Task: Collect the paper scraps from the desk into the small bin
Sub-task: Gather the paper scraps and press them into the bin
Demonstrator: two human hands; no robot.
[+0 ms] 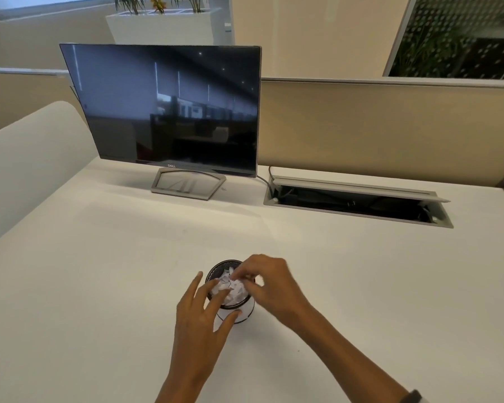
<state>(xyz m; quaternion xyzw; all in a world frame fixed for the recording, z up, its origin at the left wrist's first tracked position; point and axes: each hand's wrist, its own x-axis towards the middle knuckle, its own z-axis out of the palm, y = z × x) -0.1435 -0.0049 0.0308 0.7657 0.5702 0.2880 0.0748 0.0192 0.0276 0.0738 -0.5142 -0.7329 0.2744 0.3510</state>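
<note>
A small black mesh bin (221, 268) stands on the white desk (99, 271) near its front middle, filled with crumpled white paper scraps (230, 287). My left hand (200, 312) rests against the bin's near left side, fingers spread, fingertips touching the paper at the rim. Over the bin's right rim my right hand (269, 282) has its fingers bent down onto the scraps; whether it pinches a piece I cannot tell. No loose scraps show on the desk around the bin.
A dark Dell monitor (169, 109) on a grey stand (188, 184) sits at the back left. An open cable hatch (358, 200) lies in the desk at the back right, before a beige partition (390, 126). A white curved panel (32, 152) borders the left side.
</note>
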